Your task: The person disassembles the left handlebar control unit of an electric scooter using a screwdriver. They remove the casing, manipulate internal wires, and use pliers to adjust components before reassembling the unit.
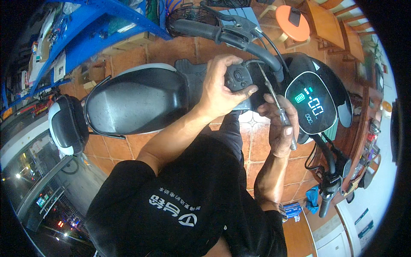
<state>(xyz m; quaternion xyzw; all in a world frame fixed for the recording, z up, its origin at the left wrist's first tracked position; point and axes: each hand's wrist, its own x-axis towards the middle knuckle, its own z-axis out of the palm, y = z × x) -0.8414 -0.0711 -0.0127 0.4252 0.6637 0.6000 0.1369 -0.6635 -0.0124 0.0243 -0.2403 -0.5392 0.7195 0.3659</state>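
My left hand [216, 88] grips a black handlebar switch housing [238, 78], with its thumb along the near side and its fingers round the far side. A black cable runs from the housing toward the handlebar [261, 52]. Between the fingers of my right hand [280, 128] is a long screwdriver [269, 83] with a clear handle. The screwdriver's thin tip points up and away, close to the cable by the housing. Whether the tip touches anything, I cannot tell. Right of my right hand is the scooter's lit dashboard display [312, 103].
The scooter's black seat [139, 100] stretches left, with a rear box [68, 124] behind it. Its other handlebar grip [326, 199] sticks out at the lower right. A blue shelf [81, 38] stands at the far left, an orange stool [292, 23] at the far right.
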